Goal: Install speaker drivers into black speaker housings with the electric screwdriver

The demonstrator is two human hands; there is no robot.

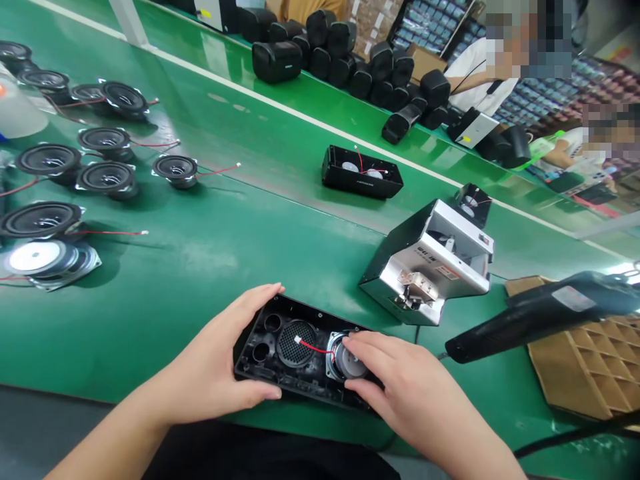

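Well to the left of a silver-fronted machine (440, 267), loose speakers (49, 161) sit on a green workbench (200, 247), most cone up, one showing its pale magnet. Left of the machine and on its near side, a left hand (220, 360) spreads wide across the short end of a black speaker housing (313, 378), fingers on the far edge, thumb on the near one. The housing turns its open side up; its long axis runs left to right, the right end angled a little toward the near side and pointing below the machine's base. Inside, the plastic is glossy in patches, with two round openings (261, 352) at the left, then a round mesh grille (295, 353). A red wire (317, 349) points left over the grille, tipped by a white connector (298, 340). It leads from a speaker driver (347, 363), metal-framed, its grey magnet facing up. Just short of the machine, a half-closed right hand (405, 367) grips that magnet between thumb and fingers, hiding part of the housing's right end.
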